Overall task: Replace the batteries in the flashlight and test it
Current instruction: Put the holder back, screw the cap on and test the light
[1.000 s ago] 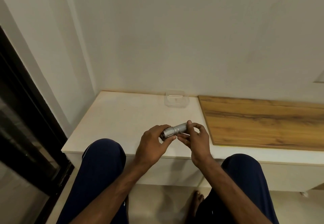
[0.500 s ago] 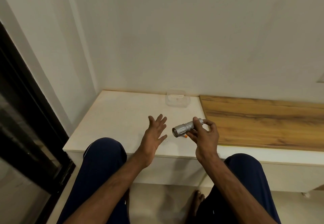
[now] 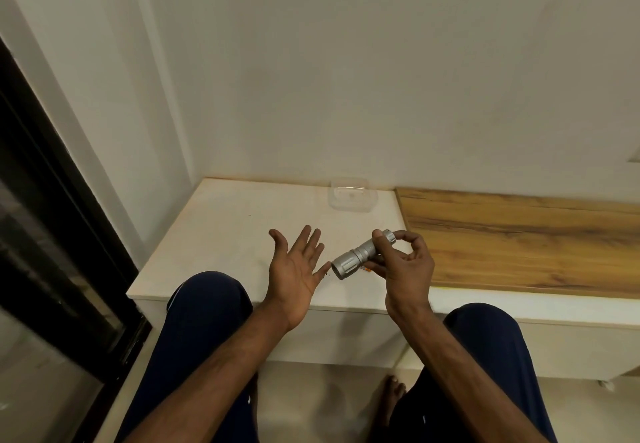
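A small silver flashlight (image 3: 360, 255) is held above the white bench top, its wide head pointing down-left. My right hand (image 3: 403, 269) is shut on its barrel, with thumb and forefinger at the tail end. A small orange tip (image 3: 366, 270) shows just under the flashlight at my fingers. My left hand (image 3: 298, 269) is held flat and open, palm facing right, with its little finger close to the flashlight's head and nothing in it. No light on the palm can be made out.
A clear plastic box (image 3: 351, 195) stands at the back of the white bench (image 3: 221, 234) by the wall. A wooden board (image 3: 519, 241) covers the bench to the right. My knees (image 3: 207, 300) press against the bench's front edge. A dark door frame (image 3: 52, 217) runs along the left.
My left hand let go of the flashlight's head and opened flat beside it. My right hand carried the flashlight a little right and tilted its head toward the left palm.
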